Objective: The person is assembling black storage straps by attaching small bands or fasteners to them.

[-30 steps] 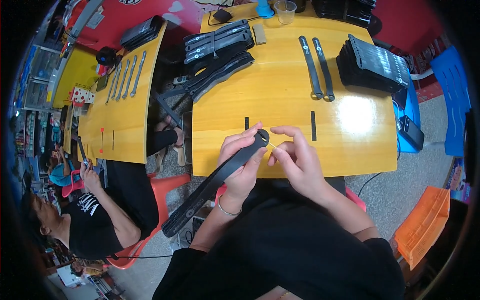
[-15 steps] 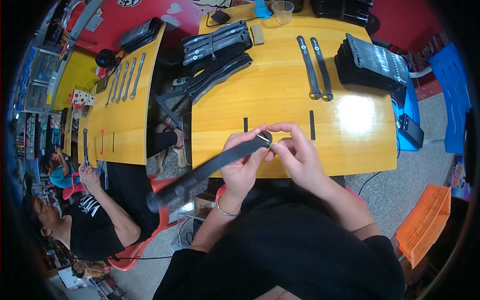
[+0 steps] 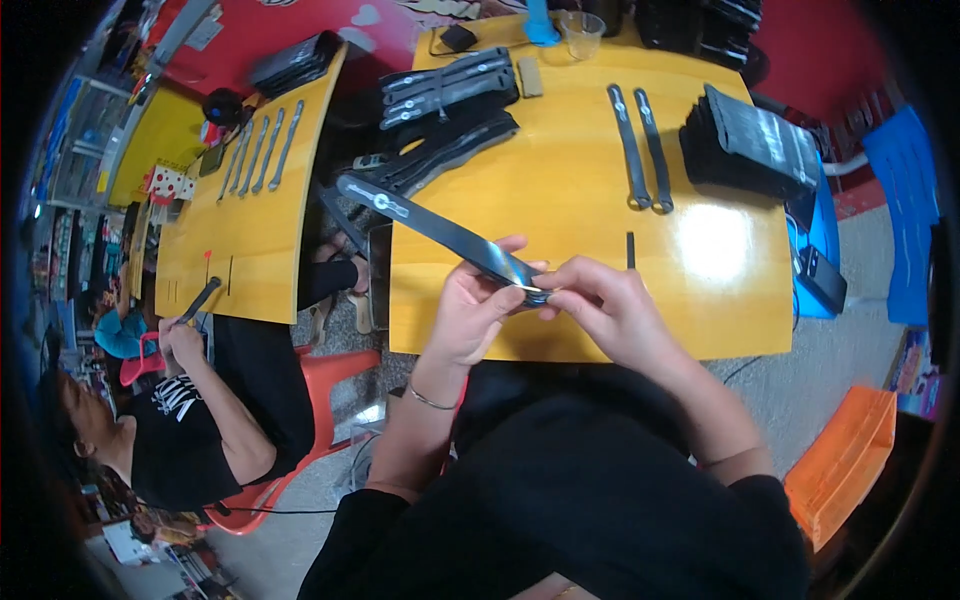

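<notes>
A flat black strap (image 3: 450,235) with a pale printed mark slants up and left from my hands above the yellow table. My left hand (image 3: 472,312) is closed on its lower end, thumb on top. My right hand (image 3: 618,308) pinches the same end from the other side. Between the fingertips shows a thin, pale, stick-like piece (image 3: 528,288); what it is I cannot make out. Beyond my hands, two similar grey-black straps (image 3: 628,150) lie side by side on the table.
A stack of straps (image 3: 765,150) stands at the far right, tied bundles (image 3: 445,95) at the far left. A tan block (image 3: 530,77) and clear cup (image 3: 582,38) sit at the back. Left, a co-worker (image 3: 190,420) holds a strap at another table (image 3: 185,270). An orange crate (image 3: 840,470) is at right.
The strap's free end has swung from lower left to upper left, and its printed face now shows. Both hands stay together at its other end, slightly lower.
</notes>
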`<move>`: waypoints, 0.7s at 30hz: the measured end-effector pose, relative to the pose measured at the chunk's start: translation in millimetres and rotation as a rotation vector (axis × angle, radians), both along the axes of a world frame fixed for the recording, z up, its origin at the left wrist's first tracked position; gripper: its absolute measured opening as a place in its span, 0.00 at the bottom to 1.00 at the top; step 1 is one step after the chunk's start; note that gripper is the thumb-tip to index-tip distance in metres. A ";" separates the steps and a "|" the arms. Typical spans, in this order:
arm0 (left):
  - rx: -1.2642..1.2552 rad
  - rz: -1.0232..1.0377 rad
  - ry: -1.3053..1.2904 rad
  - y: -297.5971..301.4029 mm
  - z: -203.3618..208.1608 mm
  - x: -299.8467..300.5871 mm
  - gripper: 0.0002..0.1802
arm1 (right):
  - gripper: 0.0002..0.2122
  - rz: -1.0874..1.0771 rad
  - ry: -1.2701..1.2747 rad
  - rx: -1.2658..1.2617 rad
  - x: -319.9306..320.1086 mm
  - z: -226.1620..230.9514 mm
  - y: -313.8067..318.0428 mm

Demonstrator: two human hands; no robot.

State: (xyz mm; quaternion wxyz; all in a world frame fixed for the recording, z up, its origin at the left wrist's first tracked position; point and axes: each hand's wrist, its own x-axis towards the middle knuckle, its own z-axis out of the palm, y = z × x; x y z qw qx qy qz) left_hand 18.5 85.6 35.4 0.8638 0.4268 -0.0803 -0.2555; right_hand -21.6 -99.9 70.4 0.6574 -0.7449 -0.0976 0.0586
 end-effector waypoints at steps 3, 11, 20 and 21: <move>0.033 0.184 0.002 -16.5 1.0 -6.7 0.28 | 0.06 -0.159 -0.028 0.017 0.9 -13.0 18.8; 0.129 0.151 0.014 -13.7 -4.6 -8.0 0.24 | 0.07 -0.226 -0.153 -0.183 -3.4 -21.9 22.2; 0.247 0.025 -0.015 7.1 -15.2 -12.1 0.08 | 0.07 -0.206 -0.286 -0.355 -1.2 -12.9 14.2; 0.378 0.013 -0.104 10.9 -11.6 -16.5 0.08 | 0.08 -0.230 -0.286 -0.372 -0.5 -12.4 7.2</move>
